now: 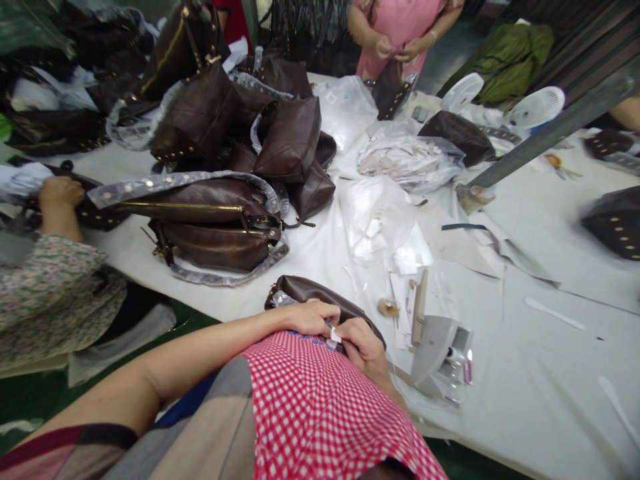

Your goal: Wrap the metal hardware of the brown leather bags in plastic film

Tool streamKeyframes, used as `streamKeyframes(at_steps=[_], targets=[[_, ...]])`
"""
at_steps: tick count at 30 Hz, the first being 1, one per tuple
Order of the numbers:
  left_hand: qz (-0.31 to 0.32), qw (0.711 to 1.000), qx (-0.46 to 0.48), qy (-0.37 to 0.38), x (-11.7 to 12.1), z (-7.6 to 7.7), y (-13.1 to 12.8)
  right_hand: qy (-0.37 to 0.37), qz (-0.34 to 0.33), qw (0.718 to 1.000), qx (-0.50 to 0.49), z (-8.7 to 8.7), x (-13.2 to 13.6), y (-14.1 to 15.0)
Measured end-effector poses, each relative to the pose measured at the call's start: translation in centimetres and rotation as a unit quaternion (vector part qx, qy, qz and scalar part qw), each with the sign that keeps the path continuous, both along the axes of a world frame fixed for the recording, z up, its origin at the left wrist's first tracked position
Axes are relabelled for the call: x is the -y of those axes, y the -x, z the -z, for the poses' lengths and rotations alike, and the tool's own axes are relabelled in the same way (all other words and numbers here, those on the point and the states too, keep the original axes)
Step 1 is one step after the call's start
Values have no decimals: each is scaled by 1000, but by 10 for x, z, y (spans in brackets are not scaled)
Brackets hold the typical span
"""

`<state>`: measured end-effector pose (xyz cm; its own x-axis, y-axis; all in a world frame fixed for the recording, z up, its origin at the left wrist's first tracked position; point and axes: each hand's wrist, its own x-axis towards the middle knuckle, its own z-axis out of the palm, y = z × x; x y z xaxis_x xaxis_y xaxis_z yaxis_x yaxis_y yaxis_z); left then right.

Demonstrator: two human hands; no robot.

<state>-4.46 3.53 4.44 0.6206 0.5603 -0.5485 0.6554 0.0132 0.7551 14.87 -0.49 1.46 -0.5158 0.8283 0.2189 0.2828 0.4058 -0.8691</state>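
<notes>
A dark brown leather handbag (320, 288) lies at the table's near edge, against the red checked apron. Both my hands are over its near side. My left hand (313, 316) has its fingers bent and pinched near a small white piece (334, 335), which looks like tape or a tag. Around that same piece, the thumb and fingers of my right hand (363, 343) are closed. Clear plastic wrap shows on the bag beside my left wrist. The bag's lower side is hidden by my hands and the apron.
Wrapped brown handbags (210, 243) lie to the left, with several more piled behind. Right of me stands a grey tape dispenser (440, 353) beside paper strips (400, 307). Plastic bags of scraps (375, 220) lie ahead. A metal post (545, 137) slants over the table. Co-workers' hands (407, 48) are across.
</notes>
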Motion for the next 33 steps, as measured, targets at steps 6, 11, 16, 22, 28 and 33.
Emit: streamKeyframes(at_steps=[6, 11, 16, 22, 28, 33], targets=[[33, 999, -13, -3, -2, 5, 1, -70, -74, 993, 56, -3, -6, -4], [110, 994, -11, 3, -15, -2, 1, -73, -105, 987, 93, -4, -5, -9], [135, 990, 14, 23, -26, -10, 1, -81, -100, 985, 116, 0, -4, -15], [97, 995, 2, 18, -29, -10, -4, -86, -71, 988, 111, -8, -3, -14], [-28, 990, 9, 136, -32, -20, 0, -31, 371, 927, 48, 10, 1, -106], [-77, 987, 27, 137, -38, -23, -3, 224, 594, 758, 152, 38, 12, -218]])
